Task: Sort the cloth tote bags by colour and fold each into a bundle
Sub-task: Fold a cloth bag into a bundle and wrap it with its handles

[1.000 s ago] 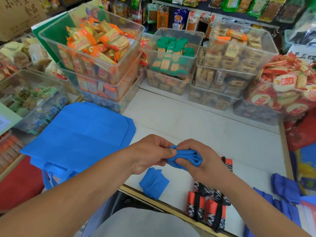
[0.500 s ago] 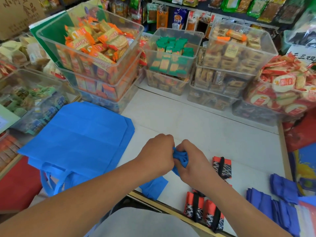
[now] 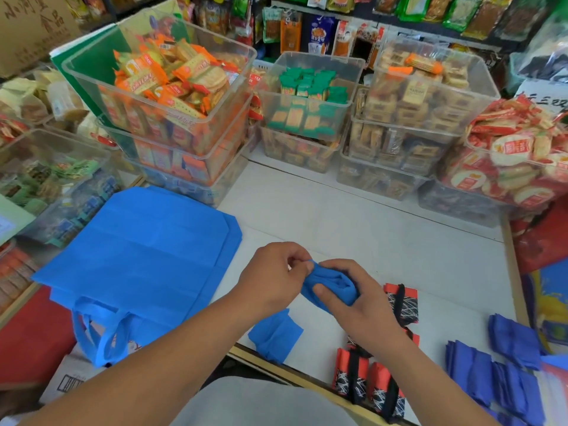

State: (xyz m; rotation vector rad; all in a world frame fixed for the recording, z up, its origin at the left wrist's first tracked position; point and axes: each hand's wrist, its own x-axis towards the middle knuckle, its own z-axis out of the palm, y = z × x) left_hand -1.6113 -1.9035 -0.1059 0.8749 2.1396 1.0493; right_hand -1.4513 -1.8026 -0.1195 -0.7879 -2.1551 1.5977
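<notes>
Low in the centre of the frame, a blue tote bag [image 3: 330, 285], rolled into a compact wad, is held just above the white counter [image 3: 353, 229] between both hands. Its body is gripped by the right hand [image 3: 359, 309], with thumb and fingers curled round it, while a fold or strap at its upper left end is pinched by the curled fingertips of the left hand [image 3: 273, 272]. The step in hand is judged to be the tucking or binding of this bundle. The cloth appears thin, light and soft, with some spring in it, so the roll would probably loosen if the right hand's grip were eased. It is best held round the middle, with the loose end drawn taut before it is tucked. No breakage is to be feared, though creases may be set. To the left, a stack of flat blue totes [image 3: 147, 250] is spread over the counter's edge, handles hanging toward the lower left. Just below the hands a small folded blue piece [image 3: 275, 336] lies at the near edge; whether it is joined to the held bag cannot be told. Red-and-black bundles [image 3: 365, 385] are grouped at lower centre right, and darker blue bundles [image 3: 504, 373] at lower right, so the sorting seems partly done. Clear bins of snacks [image 3: 159, 87] fill the upper frame.
</notes>
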